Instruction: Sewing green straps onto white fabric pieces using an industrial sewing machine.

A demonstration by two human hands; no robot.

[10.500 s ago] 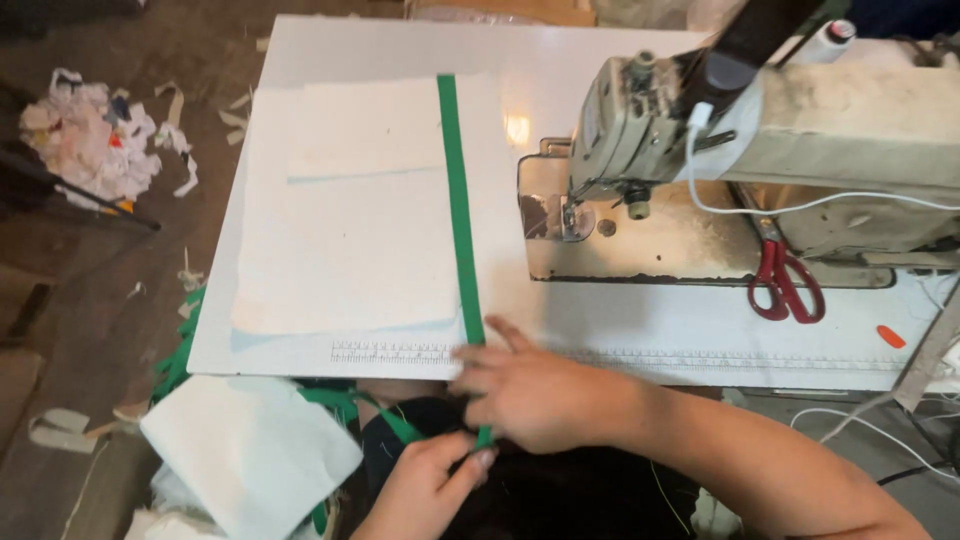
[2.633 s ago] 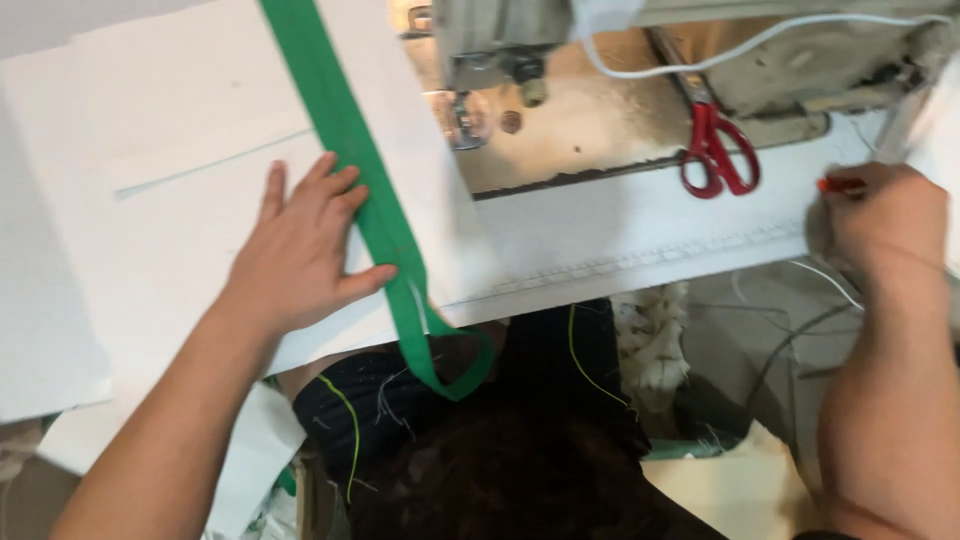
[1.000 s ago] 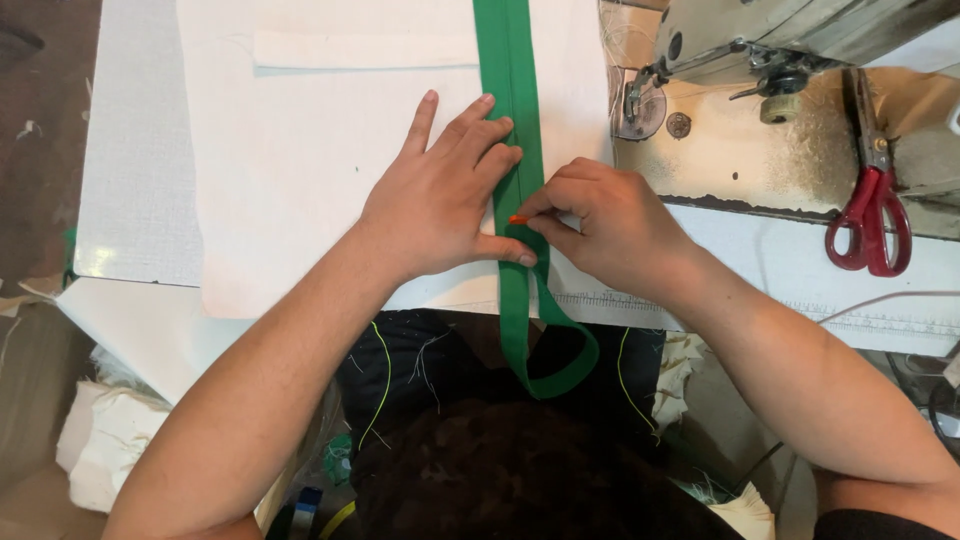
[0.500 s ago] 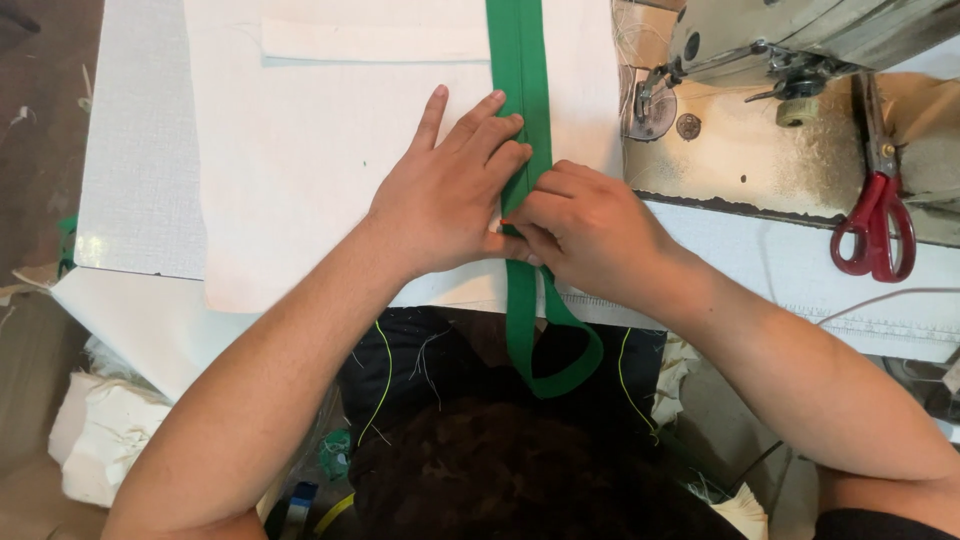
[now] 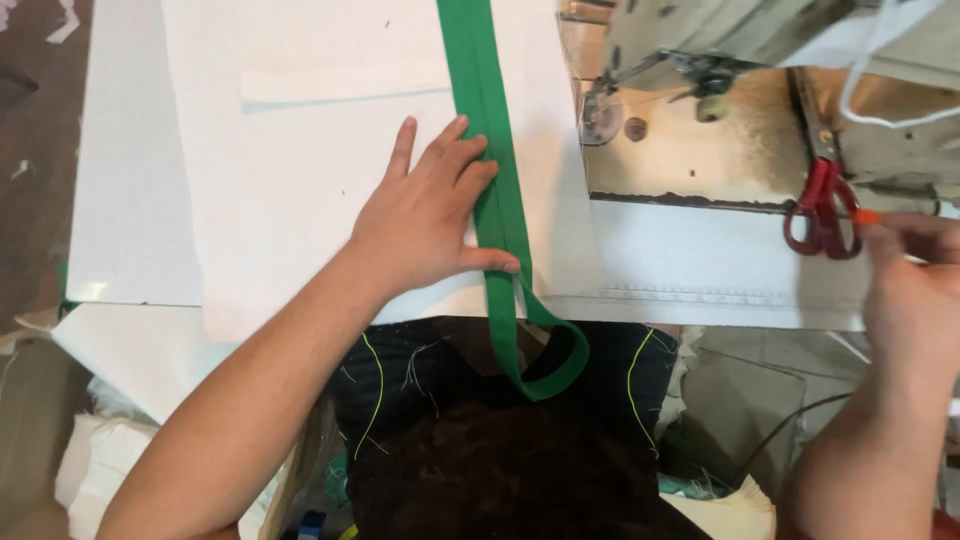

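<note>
Left hand [image 5: 425,225] lay flat, fingers spread, pinning green tape [image 5: 495,190] on white cloth [image 5: 300,200], unsewn; right hand [image 5: 915,290] pinched a small orange thing [image 5: 866,216] near scissors [image 5: 822,205].

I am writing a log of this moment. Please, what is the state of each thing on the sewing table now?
Left hand: flat, pressing the strip.
Green strip: lying along the white fabric, its end looping off the table edge.
White fabric: spread flat.
Red-handled scissors: closed, lying by the sewing machine.
Right hand: holding a small orange object near the scissors.
</note>
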